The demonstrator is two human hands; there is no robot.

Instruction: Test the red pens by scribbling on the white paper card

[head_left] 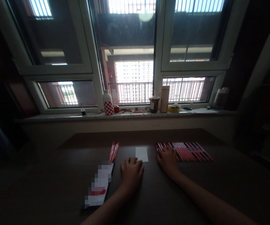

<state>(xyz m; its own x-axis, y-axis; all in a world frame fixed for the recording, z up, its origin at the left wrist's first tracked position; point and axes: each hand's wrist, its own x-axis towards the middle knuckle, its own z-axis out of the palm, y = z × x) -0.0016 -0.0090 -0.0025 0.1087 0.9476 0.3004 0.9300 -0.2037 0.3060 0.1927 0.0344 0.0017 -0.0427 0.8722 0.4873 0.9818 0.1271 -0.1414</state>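
Observation:
My left hand (132,172) rests on the brown table (67,175) with its fingers spread and nothing visible in them. Its fingertips are beside the lower edge of a small white sheet of paper (141,154). To the right, a row of slim red, pink and black pencils (186,151) lies side by side. Over the left end of that row is my right hand (168,159), fingers apart and touching the pencils or just above them. A small bunch of pink-red pencils (114,151) lies left of the paper. Below the bunch lies a phone-like flat device (101,184), its face pixelated.
On the windowsill (135,116) behind the table stand a red-and-white checked bottle (108,103), a dark drink cup (154,104), a tan cylinder (164,99), a yellow roll (173,108) and a grey jug (221,97). Windows rise above it.

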